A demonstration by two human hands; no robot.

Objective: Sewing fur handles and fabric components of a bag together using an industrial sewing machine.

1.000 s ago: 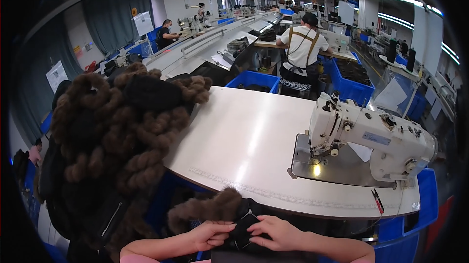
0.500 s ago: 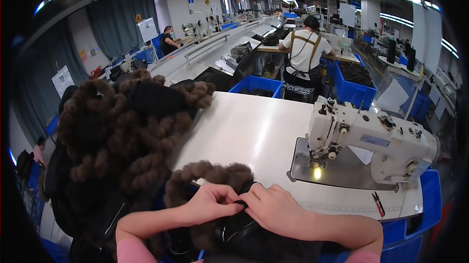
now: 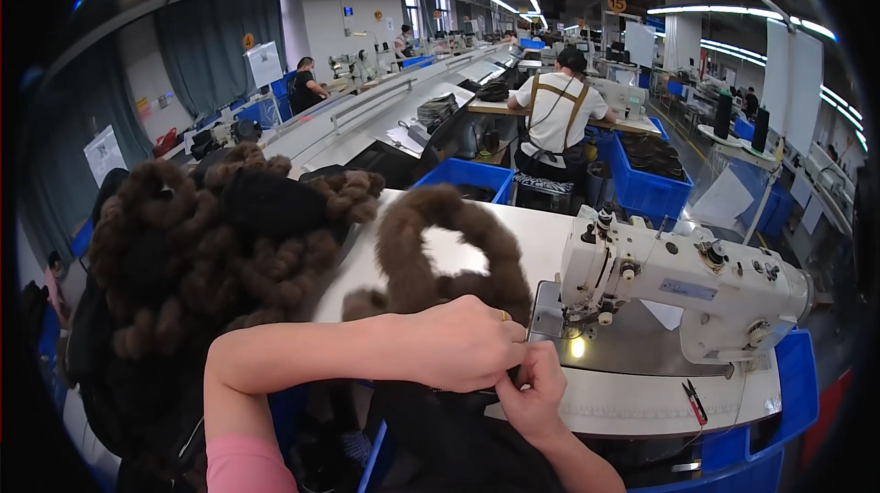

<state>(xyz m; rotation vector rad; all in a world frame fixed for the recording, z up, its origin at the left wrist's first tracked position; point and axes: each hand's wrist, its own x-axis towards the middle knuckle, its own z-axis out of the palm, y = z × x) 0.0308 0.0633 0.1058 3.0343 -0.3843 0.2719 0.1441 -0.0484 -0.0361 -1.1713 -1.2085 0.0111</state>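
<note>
My left hand (image 3: 472, 342) reaches across the front of the table, knuckles up, its fingers closed on the edge of a black garment (image 3: 440, 438). Just right of it and touching it, my right hand (image 3: 536, 392) pinches the same edge between thumb and fingers. The exact spot between the fingertips is hidden. A brown fur trim (image 3: 408, 250) rises in a loop beyond my hands, over the white tabletop. The garment's black cloth hangs toward me, below the table edge.
On the left lies a big pile of black garments with fur trim (image 3: 202, 255). A white sewing machine (image 3: 683, 287) stands on the right of the white table (image 3: 367, 264), thread snips (image 3: 694, 401) near its front edge. Blue bins (image 3: 467, 180) and a seated co-worker (image 3: 556, 113) are beyond.
Both hands have shifted right along the garment's edge, the left now reaching over beside the right. The fur trim has swung up into a standing loop. The view has turned slightly.
</note>
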